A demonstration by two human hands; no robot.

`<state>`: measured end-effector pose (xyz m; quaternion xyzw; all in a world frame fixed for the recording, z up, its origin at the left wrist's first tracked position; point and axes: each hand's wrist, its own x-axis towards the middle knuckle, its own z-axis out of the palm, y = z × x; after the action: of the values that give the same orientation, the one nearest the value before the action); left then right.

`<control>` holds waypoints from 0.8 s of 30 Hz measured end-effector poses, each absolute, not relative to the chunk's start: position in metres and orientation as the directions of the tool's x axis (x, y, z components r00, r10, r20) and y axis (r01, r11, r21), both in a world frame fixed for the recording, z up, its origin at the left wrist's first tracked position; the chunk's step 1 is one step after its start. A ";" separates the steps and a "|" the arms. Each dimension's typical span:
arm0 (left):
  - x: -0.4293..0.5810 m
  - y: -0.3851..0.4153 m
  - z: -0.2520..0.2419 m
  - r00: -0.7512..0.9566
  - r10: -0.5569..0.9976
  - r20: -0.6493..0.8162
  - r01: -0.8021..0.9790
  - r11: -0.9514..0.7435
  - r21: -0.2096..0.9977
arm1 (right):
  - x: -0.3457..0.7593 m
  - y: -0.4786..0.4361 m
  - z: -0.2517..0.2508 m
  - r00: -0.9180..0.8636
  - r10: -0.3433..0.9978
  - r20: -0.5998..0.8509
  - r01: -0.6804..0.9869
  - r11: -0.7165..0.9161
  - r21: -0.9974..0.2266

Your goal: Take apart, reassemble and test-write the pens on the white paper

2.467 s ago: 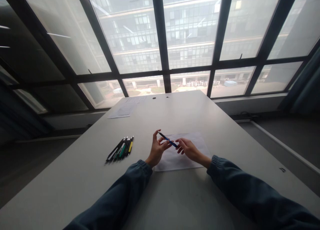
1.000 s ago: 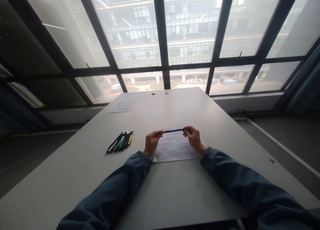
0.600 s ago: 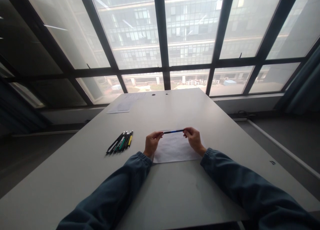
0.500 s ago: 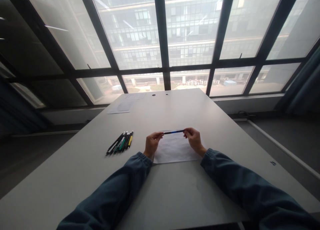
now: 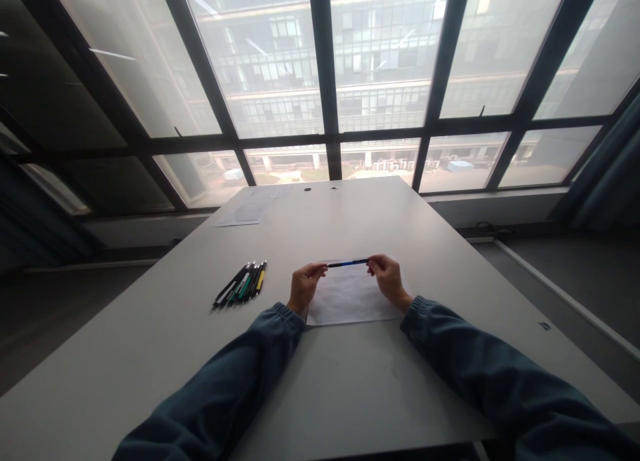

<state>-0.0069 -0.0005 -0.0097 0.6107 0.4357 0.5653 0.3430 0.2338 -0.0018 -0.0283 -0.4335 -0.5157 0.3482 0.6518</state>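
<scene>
A slim black pen with a blue section (image 5: 347, 263) is held level between my two hands. The fingertips of my left hand (image 5: 304, 287) pinch its left end, and those of my right hand (image 5: 387, 279) pinch the right end. Beneath the pen and hands lies a white sheet of paper (image 5: 353, 301), flat on the table. Left of my left hand rests a bunch of several pens (image 5: 241, 285), mostly black, with green, white and yellow parts showing.
The white table (image 5: 150, 354) stretches away toward large windows. More papers (image 5: 243, 212) lie at its far left. A round dark spot (image 5: 307, 189) shows near the far edge, and a small dark mark (image 5: 545, 326) sits near the right edge.
</scene>
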 end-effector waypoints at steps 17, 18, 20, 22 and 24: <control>-0.010 0.005 -0.018 -0.023 0.915 0.402 0.163 -0.393 0.905 | 0.234 -0.003 -0.029 0.220 0.886 0.408 0.059 0.406 -0.912; -0.010 0.005 -0.018 -0.020 0.915 0.403 0.166 -0.395 0.904 | 0.234 -0.004 -0.029 0.218 0.884 0.413 0.067 0.409 -0.910; -0.010 0.006 -0.018 -0.021 0.912 0.409 0.173 -0.399 0.900 | 0.234 -0.005 -0.027 0.217 0.881 0.422 0.080 0.414 -0.907; -0.010 0.006 -0.018 -0.023 0.910 0.413 0.178 -0.403 0.898 | 0.234 -0.005 -0.026 0.214 0.879 0.426 0.086 0.417 -0.905; -0.011 0.006 -0.019 -0.019 0.909 0.416 0.178 -0.406 0.896 | 0.234 -0.006 -0.026 0.210 0.879 0.428 0.089 0.419 -0.904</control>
<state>-0.0109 0.0063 -0.0185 0.6209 0.4378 0.5636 0.3243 0.2344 -0.0057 -0.0263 -0.4419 -0.5475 0.3086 0.6401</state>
